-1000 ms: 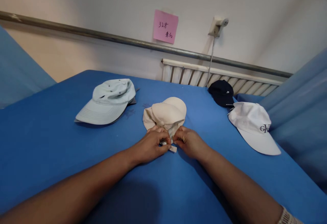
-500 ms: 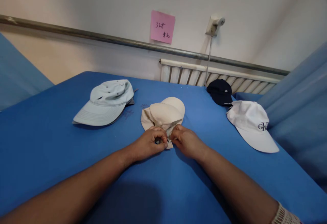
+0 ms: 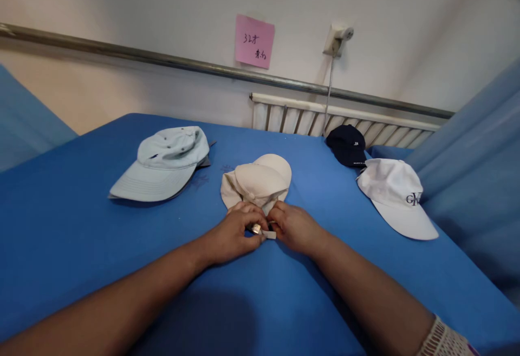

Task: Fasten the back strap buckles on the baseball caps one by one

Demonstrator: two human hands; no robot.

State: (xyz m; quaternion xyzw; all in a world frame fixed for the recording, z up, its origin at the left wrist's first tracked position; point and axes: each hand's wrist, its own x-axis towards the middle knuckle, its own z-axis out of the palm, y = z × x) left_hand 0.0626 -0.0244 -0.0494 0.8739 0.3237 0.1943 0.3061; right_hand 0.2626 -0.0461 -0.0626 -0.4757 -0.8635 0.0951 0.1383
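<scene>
Sheet point(image 3: 81, 226) edge seen at twelve, gap at three; beige cap point(image 3: 260, 181) crumpled, near rim seemingly pinched by left hand point(image 3: 238, 232), right hand point(image 3: 296, 229).

A pink note point(image 3: 254, 41) clings to the wall point(image 3: 162, 4) near a rail point(image 3: 182, 63).

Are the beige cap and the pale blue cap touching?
Apart. The head view shows a strip of blue cover between the beige cap and the pale blue cap.
</scene>
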